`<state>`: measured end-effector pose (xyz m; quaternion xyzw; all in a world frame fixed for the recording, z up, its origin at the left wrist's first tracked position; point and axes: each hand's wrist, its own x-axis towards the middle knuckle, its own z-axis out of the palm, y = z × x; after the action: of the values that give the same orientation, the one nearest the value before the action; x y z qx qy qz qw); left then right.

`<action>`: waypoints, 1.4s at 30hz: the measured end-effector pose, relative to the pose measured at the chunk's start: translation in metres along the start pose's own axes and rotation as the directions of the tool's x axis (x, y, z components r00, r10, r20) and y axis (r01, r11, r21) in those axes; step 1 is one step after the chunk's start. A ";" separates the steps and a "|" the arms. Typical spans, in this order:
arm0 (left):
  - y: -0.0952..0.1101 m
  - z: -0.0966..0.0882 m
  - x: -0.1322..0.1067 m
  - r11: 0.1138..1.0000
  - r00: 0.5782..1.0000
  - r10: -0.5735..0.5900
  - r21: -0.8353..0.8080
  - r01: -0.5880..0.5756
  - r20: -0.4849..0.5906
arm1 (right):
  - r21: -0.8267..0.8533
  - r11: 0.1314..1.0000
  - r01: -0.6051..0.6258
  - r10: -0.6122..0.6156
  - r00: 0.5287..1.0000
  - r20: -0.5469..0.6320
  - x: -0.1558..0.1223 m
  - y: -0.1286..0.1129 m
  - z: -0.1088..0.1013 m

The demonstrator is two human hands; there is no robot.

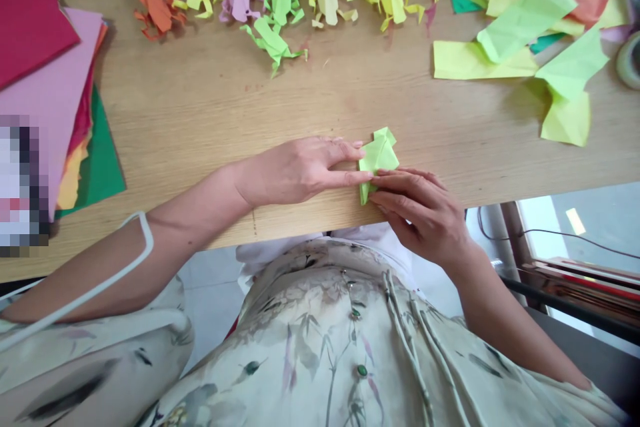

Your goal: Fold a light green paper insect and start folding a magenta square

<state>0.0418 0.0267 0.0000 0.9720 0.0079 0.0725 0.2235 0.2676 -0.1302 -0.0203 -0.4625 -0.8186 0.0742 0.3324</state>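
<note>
We touch folded lime-green paper (pixel 379 154)
Our left hand (pixel 306 169) lies unclenched; whether our right hand (pixel 427 210) grips the edge, we cannot tell.

The paper (pixel 380 155) is a small, light yellow-green piece, folded to several layers and much longer than it is wide. It lies on the table (pixel 200 113), close to the near edge, one end towards the person's body and the other pointing away, leaning a little to the right. From where I stand I make out a short, squared tab at the far end, a broader middle with slanting creases and a corner jutting right, then a narrow near end. Fingertips of the left hand (pixel 305 170) and the right hand (pixel 425 210) rest on it, hiding part of its lower half.
</note>
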 end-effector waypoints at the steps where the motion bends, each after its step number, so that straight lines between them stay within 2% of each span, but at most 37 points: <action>1: -0.001 0.000 0.000 1.000 1.000 0.009 0.000 -0.009 -0.011 | -0.003 1.000 0.012 -0.012 1.000 0.010 0.000 0.001 -0.001; 7: -0.004 0.004 -0.002 0.998 0.993 0.051 -0.036 -0.055 -0.104 | -0.011 0.999 0.042 -0.042 0.998 0.038 0.002 0.003 -0.004; 20: -0.004 0.004 -0.003 0.988 0.994 0.104 0.116 -0.101 -0.024 | 0.028 1.000 0.009 -0.011 0.997 0.075 0.003 0.004 -0.006; 32: -0.005 0.008 -0.004 0.997 0.992 0.075 0.004 -0.075 -0.102 | 0.002 0.999 0.044 -0.043 0.987 0.155 0.006 0.004 -0.011; 37: -0.005 0.009 -0.001 0.996 0.988 0.088 0.041 -0.084 -0.125 | -0.074 0.995 0.064 -0.053 0.987 0.150 0.006 0.000 -0.010; 42: 0.005 0.011 -0.004 0.986 0.986 0.098 0.150 -0.078 -0.136 | -0.187 0.979 0.081 -0.058 0.990 0.125 0.004 -0.016 -0.004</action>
<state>0.0394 0.0174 -0.0083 0.9772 -0.0139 0.1511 0.1482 0.2576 -0.1368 -0.0081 -0.4580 -0.8560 0.0109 0.2394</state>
